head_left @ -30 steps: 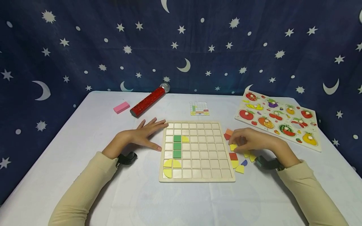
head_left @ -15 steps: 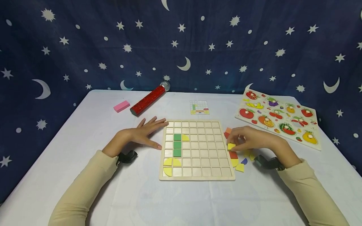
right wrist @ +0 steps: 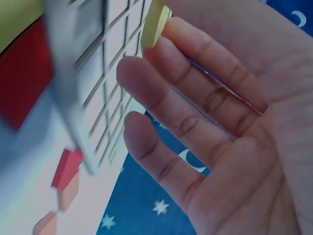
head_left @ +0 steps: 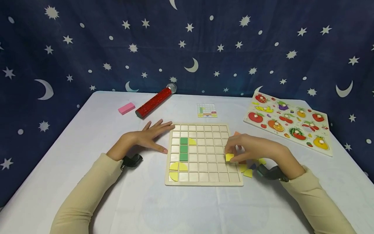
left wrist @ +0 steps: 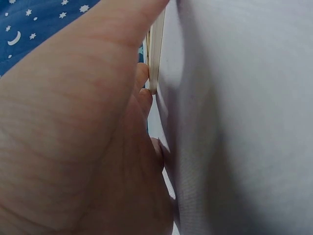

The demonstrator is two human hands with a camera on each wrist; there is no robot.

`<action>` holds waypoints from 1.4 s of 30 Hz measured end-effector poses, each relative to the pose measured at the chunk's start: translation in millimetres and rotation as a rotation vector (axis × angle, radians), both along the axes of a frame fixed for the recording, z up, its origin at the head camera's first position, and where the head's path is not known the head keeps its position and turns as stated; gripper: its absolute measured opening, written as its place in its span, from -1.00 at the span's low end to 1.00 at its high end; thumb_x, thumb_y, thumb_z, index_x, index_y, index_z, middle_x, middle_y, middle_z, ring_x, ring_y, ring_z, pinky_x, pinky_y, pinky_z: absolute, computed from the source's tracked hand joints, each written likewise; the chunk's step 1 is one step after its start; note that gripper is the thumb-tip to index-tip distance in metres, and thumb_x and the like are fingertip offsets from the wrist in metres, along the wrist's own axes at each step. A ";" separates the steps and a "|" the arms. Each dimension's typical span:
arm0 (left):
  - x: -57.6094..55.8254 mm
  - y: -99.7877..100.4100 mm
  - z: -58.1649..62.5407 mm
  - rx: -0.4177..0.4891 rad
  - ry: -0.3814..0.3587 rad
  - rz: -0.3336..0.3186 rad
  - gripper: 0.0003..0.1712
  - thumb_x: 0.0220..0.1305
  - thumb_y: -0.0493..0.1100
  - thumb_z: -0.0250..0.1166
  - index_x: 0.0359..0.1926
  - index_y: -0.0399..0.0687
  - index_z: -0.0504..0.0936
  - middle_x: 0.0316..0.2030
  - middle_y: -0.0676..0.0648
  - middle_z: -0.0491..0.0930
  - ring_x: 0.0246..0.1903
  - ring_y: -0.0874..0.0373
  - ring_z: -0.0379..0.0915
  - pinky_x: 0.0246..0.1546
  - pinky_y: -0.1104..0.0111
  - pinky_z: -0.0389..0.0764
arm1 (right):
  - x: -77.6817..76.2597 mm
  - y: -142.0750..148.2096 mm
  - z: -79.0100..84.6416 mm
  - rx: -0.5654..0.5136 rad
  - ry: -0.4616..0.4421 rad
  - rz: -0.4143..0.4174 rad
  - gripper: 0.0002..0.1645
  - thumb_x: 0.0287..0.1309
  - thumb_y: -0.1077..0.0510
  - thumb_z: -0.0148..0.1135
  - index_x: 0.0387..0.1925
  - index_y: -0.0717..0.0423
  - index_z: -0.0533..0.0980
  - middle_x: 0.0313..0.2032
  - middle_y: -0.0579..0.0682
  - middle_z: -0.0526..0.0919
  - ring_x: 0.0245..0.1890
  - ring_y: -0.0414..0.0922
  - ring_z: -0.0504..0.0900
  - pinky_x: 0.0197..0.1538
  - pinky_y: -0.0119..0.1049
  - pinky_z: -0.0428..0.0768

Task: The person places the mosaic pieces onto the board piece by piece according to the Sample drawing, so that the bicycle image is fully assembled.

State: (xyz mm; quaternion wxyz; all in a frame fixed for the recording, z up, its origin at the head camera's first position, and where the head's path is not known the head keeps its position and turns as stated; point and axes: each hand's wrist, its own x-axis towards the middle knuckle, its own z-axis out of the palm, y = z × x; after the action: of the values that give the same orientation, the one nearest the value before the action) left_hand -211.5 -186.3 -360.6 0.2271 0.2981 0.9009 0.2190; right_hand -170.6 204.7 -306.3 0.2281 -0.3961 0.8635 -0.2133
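Observation:
In the head view a wooden grid board (head_left: 204,177) lies on the white table. Green square tiles (head_left: 183,149) form a column on its left, with yellow quarter-round tiles (head_left: 173,176) at the lower left and one beside the top green tile. My left hand (head_left: 147,138) lies spread with straight fingers, its fingertips touching the board's left edge. Over the board's right columns, my right hand (head_left: 252,148) pinches a yellow tile (head_left: 229,157) between thumb and fingers. The right wrist view shows this yellow tile (right wrist: 155,23) at the fingertips, its full shape partly hidden.
Loose yellow tiles (head_left: 248,173) lie right of the board, some hidden under the right hand. A pattern card (head_left: 206,110) lies behind the board. Farther back are a red glittery microphone (head_left: 155,102), a pink block (head_left: 126,108) and a fruit puzzle board (head_left: 287,122).
My right hand has picked the yellow tile from the loose pieces and carried it left over the board's right edge. My left hand has stayed in place.

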 end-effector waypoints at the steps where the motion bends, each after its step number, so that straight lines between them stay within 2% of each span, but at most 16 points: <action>1: -0.1 -0.2 -0.3 0.000 -0.001 0.000 0.19 0.03 0.24 0.41 0.55 0.17 -0.07 0.56 -0.04 -0.24 0.51 -0.10 -0.58 0.35 -0.20 -0.60 | 1.6 -3.4 1.3 0.006 0.003 0.008 -0.80 0.09 0.04 0.44 -0.22 -0.13 0.65 -0.37 -0.29 0.53 -0.33 -0.18 0.50 -0.25 -0.35 0.53; 5: 0.0 -0.3 -0.7 0.001 -0.004 -0.002 0.19 0.02 0.24 0.41 0.55 0.16 -0.07 0.56 -0.05 -0.24 0.51 -0.10 -0.57 0.35 -0.21 -0.59 | 6.6 -16.0 4.3 0.018 0.037 0.041 -0.82 0.10 0.03 0.43 -0.22 -0.16 0.64 -0.34 -0.32 0.55 -0.31 -0.21 0.50 -0.24 -0.33 0.52; 12: -0.4 -1.0 -0.1 0.003 -0.001 -0.002 0.19 0.03 0.24 0.41 0.55 0.16 -0.07 0.56 -0.05 -0.23 0.51 -0.10 -0.57 0.35 -0.21 -0.59 | 8.1 -42.4 0.9 -0.044 0.071 0.148 -0.83 0.14 0.07 0.40 -0.21 -0.08 0.63 -0.32 -0.28 0.54 -0.30 -0.23 0.50 -0.21 -0.37 0.54; 26: -0.4 0.2 1.9 -0.005 -0.003 0.003 0.20 0.02 0.25 0.41 0.55 0.17 -0.07 0.56 -0.04 -0.23 0.51 -0.10 -0.57 0.35 -0.20 -0.59 | 9.6 -82.0 -13.6 -0.009 0.031 0.273 -0.78 0.18 0.08 0.37 -0.15 0.01 0.60 -0.37 -0.23 0.50 -0.35 -0.29 0.45 -0.23 -0.45 0.49; 36: -0.7 -1.2 1.6 -0.012 0.014 -0.007 0.19 0.03 0.27 0.40 0.55 0.17 -0.07 0.56 -0.04 -0.24 0.51 -0.11 -0.59 0.36 -0.19 -0.59 | 18.8 -103.0 -21.6 -0.030 0.094 0.383 -0.78 0.22 0.07 0.33 -0.13 0.04 0.59 -0.35 -0.20 0.50 -0.39 -0.37 0.41 -0.25 -0.54 0.44; 42: -1.0 -1.0 1.6 -0.016 0.009 -0.008 0.18 0.03 0.27 0.40 0.55 0.18 -0.06 0.56 -0.04 -0.24 0.51 -0.11 -0.59 0.36 -0.19 -0.59 | 23.3 -111.3 -22.9 -0.047 0.127 0.416 -0.76 0.24 0.07 0.31 -0.11 0.08 0.60 -0.31 -0.18 0.52 -0.37 -0.36 0.41 -0.23 -0.57 0.43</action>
State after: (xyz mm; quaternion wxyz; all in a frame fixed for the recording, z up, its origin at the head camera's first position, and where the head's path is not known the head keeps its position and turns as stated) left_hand -212.5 -187.3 -358.9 0.2263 0.3007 0.9025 0.2094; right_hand -147.4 93.4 -329.1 0.2032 -0.5835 0.7705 -0.1566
